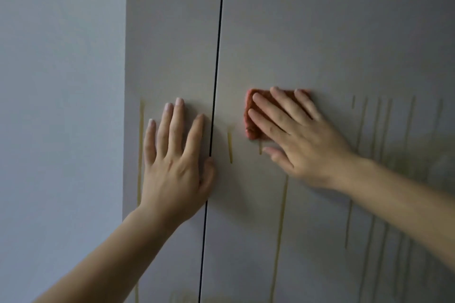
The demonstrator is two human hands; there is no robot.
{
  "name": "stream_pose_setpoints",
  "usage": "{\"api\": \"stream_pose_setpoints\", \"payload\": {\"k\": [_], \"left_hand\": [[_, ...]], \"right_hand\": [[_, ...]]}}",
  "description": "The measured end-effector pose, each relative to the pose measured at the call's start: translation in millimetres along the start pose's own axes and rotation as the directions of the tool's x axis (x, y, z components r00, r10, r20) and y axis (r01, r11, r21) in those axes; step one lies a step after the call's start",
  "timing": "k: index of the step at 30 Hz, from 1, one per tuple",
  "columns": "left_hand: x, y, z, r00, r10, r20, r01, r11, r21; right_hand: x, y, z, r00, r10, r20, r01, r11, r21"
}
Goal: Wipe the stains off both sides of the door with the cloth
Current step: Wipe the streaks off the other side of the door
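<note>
Right hand (302, 138), fingers flat, presses orange cloth (253, 115) on the door (320, 32) right of the dark seam (216, 81). Left hand (176, 155) spread flat left of it. Cloth likely soft, light; palm pressure suits.

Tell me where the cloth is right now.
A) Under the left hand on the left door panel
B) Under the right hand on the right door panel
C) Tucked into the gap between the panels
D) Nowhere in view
B: the right hand presses the red-orange cloth flat against the right door panel, while the left hand lies bare on the left door panel.
</note>
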State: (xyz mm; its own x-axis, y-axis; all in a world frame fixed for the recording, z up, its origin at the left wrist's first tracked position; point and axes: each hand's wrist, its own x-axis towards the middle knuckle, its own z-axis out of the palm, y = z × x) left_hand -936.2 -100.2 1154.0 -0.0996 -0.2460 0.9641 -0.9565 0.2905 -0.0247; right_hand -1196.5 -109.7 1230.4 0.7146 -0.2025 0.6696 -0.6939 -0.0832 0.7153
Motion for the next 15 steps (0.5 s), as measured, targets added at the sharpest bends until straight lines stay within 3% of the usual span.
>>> {"api": "stream_pose_setpoints", "payload": {"k": [2,5,7,10,11,13,15], "left_hand": [[3,8,-2,0.998,0.064,-0.015,-0.065,0.998,-0.027],[7,26,-4,0.983,0.182,0.014,-0.18,0.979,-0.097],[8,36,-1,0.97,0.238,0.043,-0.232,0.966,-0.111],[7,44,7,0.962,0.264,0.063,-0.258,0.962,-0.092],[6,46,8,0.966,0.252,0.058,-0.246,0.965,-0.087],[6,50,11,0.975,0.219,0.039,-0.215,0.973,-0.087],[6,56,13,0.981,0.192,0.026,-0.188,0.978,-0.094]], "right_hand": [[10,26,-2,0.986,0.162,-0.031,-0.162,0.987,0.018],[16,35,-6,0.899,0.437,-0.041,-0.431,0.897,0.1],[1,14,-2,0.917,0.398,-0.016,-0.395,0.915,0.085],[-29,2,2,0.984,0.171,0.046,-0.173,0.984,0.041],[-31,11,2,0.987,0.155,0.04,-0.156,0.987,0.025],[-23,34,1,0.959,0.283,0.002,-0.283,0.959,0.032],[-16,39,-2,0.884,0.467,-0.027,-0.464,0.883,0.068]]}}
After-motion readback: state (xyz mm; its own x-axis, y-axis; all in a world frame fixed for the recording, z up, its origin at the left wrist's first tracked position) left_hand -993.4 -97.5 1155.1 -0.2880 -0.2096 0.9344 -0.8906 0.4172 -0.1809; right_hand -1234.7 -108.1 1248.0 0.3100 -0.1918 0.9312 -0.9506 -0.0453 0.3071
